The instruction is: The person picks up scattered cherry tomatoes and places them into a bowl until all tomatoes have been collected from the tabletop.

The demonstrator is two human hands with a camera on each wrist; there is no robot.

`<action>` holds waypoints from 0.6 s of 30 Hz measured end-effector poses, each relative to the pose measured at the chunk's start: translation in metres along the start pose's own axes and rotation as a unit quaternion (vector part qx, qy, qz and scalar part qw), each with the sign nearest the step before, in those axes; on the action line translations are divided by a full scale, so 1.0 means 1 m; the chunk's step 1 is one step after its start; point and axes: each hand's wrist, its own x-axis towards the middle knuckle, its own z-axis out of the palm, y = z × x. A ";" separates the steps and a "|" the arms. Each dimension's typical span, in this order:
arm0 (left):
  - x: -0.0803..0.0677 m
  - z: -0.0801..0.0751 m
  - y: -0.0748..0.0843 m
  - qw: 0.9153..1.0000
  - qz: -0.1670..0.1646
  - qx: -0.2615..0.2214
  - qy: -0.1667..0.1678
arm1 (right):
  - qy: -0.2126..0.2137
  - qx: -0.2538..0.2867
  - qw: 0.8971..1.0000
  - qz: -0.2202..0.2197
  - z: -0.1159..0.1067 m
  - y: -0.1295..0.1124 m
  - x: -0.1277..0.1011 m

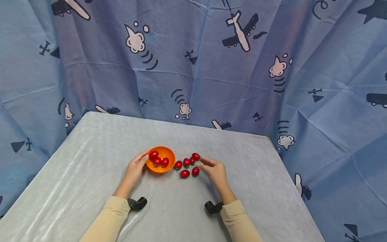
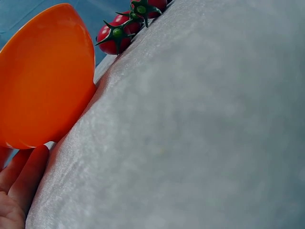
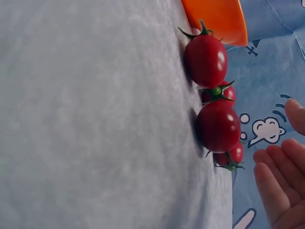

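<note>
Tomatoes point(image 1: 185, 173) are loose on the grey table point(image 1: 90, 158), six of them in a small cluster just right of the orange bowl point(image 1: 167, 167), and three more already sit in the bowl. Nearest of the loose ones are the two at the front, with the rest a bit farther back.

Right hand point(image 1: 215, 170) is right beside the far-right tomato point(image 1: 196, 156), fingers loosely spread and reaching toward it, not pinching anything as far as I can see. Left hand point(image 1: 135, 168) is on the bowl's left side, thumb and fingers against its rim, steadying it.

Stuff that could go wrong, I reckon: they're round and packed close, so a clumsy grab could knock the neighbours and send one rolling across the cloth. The bowl looks light and shallow too, so pushing on the rim might tip it and spill the three inside. Squeeze too hard and one splits.
</note>
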 end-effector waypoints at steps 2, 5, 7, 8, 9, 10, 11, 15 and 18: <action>0.000 0.000 0.000 1.000 -0.004 0.003 -0.002 | 0.001 -0.004 1.000 0.005 0.001 0.003 0.000; 0.000 -0.001 0.000 1.000 -0.008 0.007 -0.002 | 0.003 -0.009 1.000 0.017 0.002 0.006 0.001; 0.001 -0.001 0.000 1.000 -0.009 0.006 -0.001 | 0.004 -0.011 1.000 0.022 0.003 0.009 0.001; 0.000 -0.001 0.000 1.000 -0.008 0.005 0.000 | 0.004 -0.012 1.000 0.023 0.003 0.009 0.001; 0.000 0.000 0.000 1.000 -0.006 0.004 -0.001 | 0.004 -0.012 1.000 0.024 0.003 0.010 0.001; 0.000 0.000 0.001 1.000 -0.006 0.001 0.000 | 0.004 -0.012 1.000 0.024 0.003 0.011 0.000; 0.000 0.000 0.001 1.000 -0.005 -0.001 0.001 | 0.004 -0.010 1.000 0.025 0.003 0.011 0.000; 0.000 0.000 0.002 1.000 -0.004 -0.008 0.000 | 0.002 -0.007 1.000 0.028 0.004 0.013 -0.001; -0.001 0.000 0.003 1.000 -0.004 -0.009 -0.001 | -0.002 -0.001 0.999 0.033 0.005 0.014 -0.003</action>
